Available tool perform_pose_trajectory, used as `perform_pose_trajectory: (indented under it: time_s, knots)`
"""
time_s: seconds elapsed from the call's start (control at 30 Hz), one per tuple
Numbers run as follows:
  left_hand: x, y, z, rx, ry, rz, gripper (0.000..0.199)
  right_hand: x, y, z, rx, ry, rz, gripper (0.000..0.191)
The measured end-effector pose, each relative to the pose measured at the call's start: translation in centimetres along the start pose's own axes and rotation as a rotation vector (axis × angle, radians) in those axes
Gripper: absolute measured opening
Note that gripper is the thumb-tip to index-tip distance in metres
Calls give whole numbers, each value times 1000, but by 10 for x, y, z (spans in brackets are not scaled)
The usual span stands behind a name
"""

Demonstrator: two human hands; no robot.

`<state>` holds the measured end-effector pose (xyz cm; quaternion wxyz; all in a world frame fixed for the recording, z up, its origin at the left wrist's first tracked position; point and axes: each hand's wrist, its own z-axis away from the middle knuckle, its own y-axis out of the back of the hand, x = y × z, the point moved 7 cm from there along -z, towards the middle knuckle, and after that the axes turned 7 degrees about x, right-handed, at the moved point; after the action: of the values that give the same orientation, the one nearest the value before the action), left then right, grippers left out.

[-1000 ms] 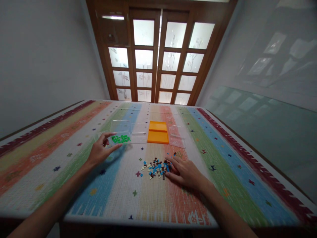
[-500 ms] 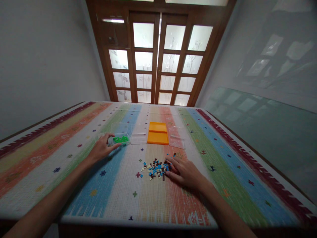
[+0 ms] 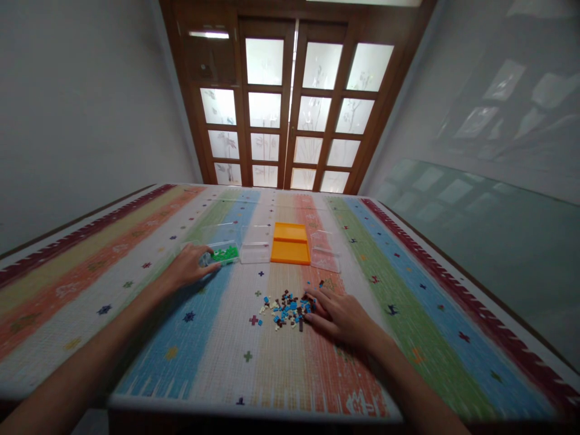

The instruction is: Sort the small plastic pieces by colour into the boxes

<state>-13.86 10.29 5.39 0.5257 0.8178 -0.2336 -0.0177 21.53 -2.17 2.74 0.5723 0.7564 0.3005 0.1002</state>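
Note:
My left hand [image 3: 194, 266] is at the left end of a clear plastic box [image 3: 234, 261] with small green bricks [image 3: 225, 252] inside. Its thumb lies along the near side and its fingers on the far side, closed around that end. My right hand [image 3: 342, 317] rests on the tablecloth at the right edge of a loose pile of tiny blue, brown and cream bricks [image 3: 290, 307]. Thumb and forefinger there are apart, touching the pile's edge. I see nothing held between them, though the other fingertips are partly hidden.
Beyond the pile stands an open orange box [image 3: 290, 252], with a clear box [image 3: 254, 254] on its left and another clear box [image 3: 325, 260] on its right. A striped tablecloth [image 3: 226, 344] covers the table. Wooden glazed doors [image 3: 290, 109] stand behind it.
My left hand and the box with green bricks have shifted very slightly right. The right hand stays at the pile's edge. The camera view has moved a little.

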Motion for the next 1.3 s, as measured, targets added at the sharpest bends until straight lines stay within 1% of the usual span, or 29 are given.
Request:
perform_pose_trajectory:
  time_s: [0.1,0.23,0.4,0.7,0.93,1.1,1.2,1.3]
  knots:
    - [1,0,0,9,-34,-12,41,-1,2,0,-6,2,-2,45]
    - [2,1,3,23,-51,3,41,-1,2,-1,-6,4,-3,44]
    - [3,-1,7,41,-48,3,38,0,1,0,6,2,-10,43]
    - [2,-3,12,-4,15,-15,39,-1,3,0,-10,-7,-6,44]
    - [2,-4,15,35,-24,-2,40,2,1,1,-10,-25,-47,48]
    - [18,-3,13,31,-83,40,36,3,5,-1,24,-42,-77,55]
    - [35,-6,8,28,-130,73,35,7,5,0,15,-97,-62,60]
    - [54,-14,4,3,-207,70,35,12,4,1,13,-130,-86,62]
